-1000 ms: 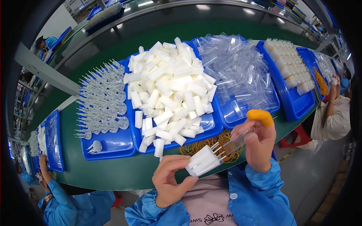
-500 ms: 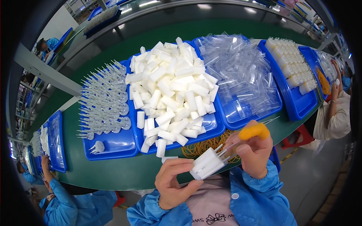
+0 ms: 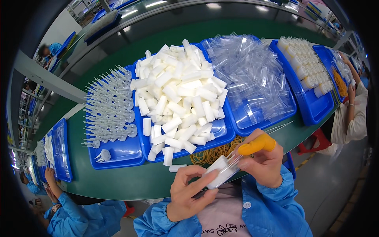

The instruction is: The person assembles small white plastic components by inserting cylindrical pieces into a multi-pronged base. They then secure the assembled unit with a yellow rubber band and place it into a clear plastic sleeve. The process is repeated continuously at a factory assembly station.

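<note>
Between the fingers of my left hand is a bundle of white foam blocks, tilted in front of my chest. A clear plastic tube lies along the bundle, its near part against the foam; whether it goes around the blocks I cannot tell. My right hand, with a yellow cot on one finger, pinches the tube's upper right end. A loose white block rests on the table beyond my left hand. Yellow-brown rubber bands are heaped just past the bundle.
Blue trays hold spiky white plastic parts, piled white foam blocks, clear tubes and rows of white pieces. Thin metal tweezers lie beyond my right hand. People work at both sides, with red stools nearby.
My right hand has moved left and closer to the bundle. The prongs that stuck out of the bundle are now mostly covered, and the clear tube lies along it.
</note>
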Demonstrator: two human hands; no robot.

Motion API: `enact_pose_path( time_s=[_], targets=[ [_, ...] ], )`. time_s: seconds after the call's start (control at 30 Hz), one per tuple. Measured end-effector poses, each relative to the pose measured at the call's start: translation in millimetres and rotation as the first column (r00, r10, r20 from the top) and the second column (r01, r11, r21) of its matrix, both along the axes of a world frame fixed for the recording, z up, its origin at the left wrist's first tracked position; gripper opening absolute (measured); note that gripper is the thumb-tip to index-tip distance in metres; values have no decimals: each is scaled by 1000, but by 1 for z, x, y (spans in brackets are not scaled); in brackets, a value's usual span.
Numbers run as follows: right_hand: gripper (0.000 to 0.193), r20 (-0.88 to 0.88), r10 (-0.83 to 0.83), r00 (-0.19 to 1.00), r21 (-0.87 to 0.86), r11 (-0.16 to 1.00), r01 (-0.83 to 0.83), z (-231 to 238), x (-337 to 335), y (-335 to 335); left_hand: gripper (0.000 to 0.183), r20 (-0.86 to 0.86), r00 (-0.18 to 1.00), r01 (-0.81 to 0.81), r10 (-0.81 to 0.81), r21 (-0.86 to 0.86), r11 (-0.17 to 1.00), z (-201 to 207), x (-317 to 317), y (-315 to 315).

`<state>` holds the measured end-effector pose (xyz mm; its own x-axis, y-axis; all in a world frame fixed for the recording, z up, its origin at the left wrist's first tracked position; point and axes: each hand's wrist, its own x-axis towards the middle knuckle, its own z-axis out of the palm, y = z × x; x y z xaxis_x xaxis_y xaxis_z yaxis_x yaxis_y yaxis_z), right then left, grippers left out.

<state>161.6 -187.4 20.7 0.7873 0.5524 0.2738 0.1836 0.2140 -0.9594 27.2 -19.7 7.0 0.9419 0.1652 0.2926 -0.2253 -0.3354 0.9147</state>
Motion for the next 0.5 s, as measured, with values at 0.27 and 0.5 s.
enact_pose_path(
  time_s=[0.27, 0.5],
  targets=[
    [22, 251, -5, 968, -82, 996, 26, 1, 19, 2, 50, -48, 967, -253, 250, -301, 919, -23, 7, 5],
    [24, 359, 6, 933, -208, 975, 73, 4, 20, -1, 43, -3, 993, -87, 121, -710, 699, -28, 6, 5]
  ],
)
